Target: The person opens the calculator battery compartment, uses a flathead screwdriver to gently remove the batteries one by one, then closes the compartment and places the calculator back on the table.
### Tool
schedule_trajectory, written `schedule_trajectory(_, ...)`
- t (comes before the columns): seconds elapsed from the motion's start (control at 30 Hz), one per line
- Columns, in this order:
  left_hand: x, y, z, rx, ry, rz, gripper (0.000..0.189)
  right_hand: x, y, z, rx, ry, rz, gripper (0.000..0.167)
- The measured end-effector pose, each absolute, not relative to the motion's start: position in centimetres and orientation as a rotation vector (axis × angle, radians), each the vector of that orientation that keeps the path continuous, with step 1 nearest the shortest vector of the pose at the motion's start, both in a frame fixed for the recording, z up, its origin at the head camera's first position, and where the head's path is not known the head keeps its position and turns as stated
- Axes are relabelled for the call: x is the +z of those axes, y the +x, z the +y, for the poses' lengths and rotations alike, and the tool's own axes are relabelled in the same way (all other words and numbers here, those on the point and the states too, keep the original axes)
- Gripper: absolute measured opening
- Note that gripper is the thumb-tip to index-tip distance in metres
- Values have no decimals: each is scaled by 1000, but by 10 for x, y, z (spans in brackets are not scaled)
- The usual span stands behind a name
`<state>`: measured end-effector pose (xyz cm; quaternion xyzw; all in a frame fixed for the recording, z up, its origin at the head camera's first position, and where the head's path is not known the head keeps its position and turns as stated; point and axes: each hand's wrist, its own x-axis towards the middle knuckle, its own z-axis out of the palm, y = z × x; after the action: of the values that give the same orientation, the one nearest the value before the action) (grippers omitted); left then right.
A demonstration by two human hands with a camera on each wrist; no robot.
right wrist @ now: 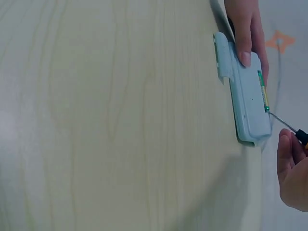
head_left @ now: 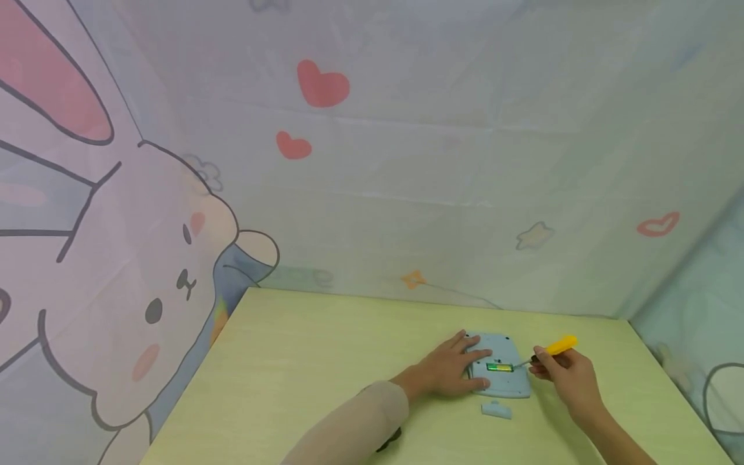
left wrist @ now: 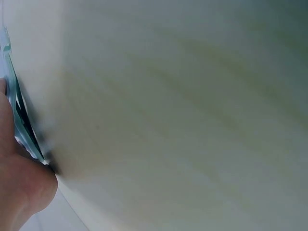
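Observation:
A light-blue calculator-like device (head_left: pixel 513 385) lies back side up on the table, its battery slot uncovered. Inside the slot sits a green and yellow battery (head_left: pixel 500 367). My left hand (head_left: pixel 450 368) presses on the device's left part with spread fingers; the left wrist view catches only the device's edge (left wrist: pixel 19 113). In my right hand (head_left: pixel 575 382) I hold a screwdriver (head_left: pixel 561 345) with a yellow handle and a black collar. Its metal tip (right wrist: pixel 272 114) meets the battery's right end. A light-blue battery cover (head_left: pixel 496 410) lies off the device, just in front of it.
The pale wood-grain table (head_left: pixel 325 349) ends at a printed cloth backdrop (head_left: pixel 407 213) behind and at the sides. A small dark object (head_left: pixel 391 440) shows beside the left sleeve (head_left: pixel 354 423).

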<state>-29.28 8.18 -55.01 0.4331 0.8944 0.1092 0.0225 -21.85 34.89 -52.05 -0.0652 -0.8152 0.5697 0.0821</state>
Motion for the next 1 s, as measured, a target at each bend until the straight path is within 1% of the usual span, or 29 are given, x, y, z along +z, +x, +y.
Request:
schedule_trajectory(0.13, -551, -293, 82, 325, 1343, 2770, 69, -524, -219, 358, 2001, -310, -2295, 52)
schedule_trajectory(0.2, -551, -293, 82, 327, 1341, 2768, 69, -523, -219, 359, 2069, -334, -2250, 54)
schedule_trajectory(0.27, -550, -293, 82, 327, 1344, 2768, 69, -522, -219, 359, 2033, -319, -2270, 56)
schedule_trajectory(0.43, -549, -292, 82, 332, 1351, 2771, 68, -512, -213, 346, 1634, -219, -2470, 55)
schedule_trajectory(0.6, -549, -292, 81, 338, 1361, 2775, 68, -507, -207, 330, 1113, -75, -2552, 39)
schedule_trajectory(0.73, -550, -292, 82, 347, 1358, 2772, 69, -508, -208, 323, 902, 52, -2506, 28)
schedule_trajectory(0.83, -551, -293, 82, 338, 1357, 2775, 69, -509, -210, 325, 970, 23, -2505, 29)
schedule_trajectory(1.0, -552, -293, 82, 324, 1358, 2775, 69, -509, -211, 336, 1412, -178, -2506, 48)
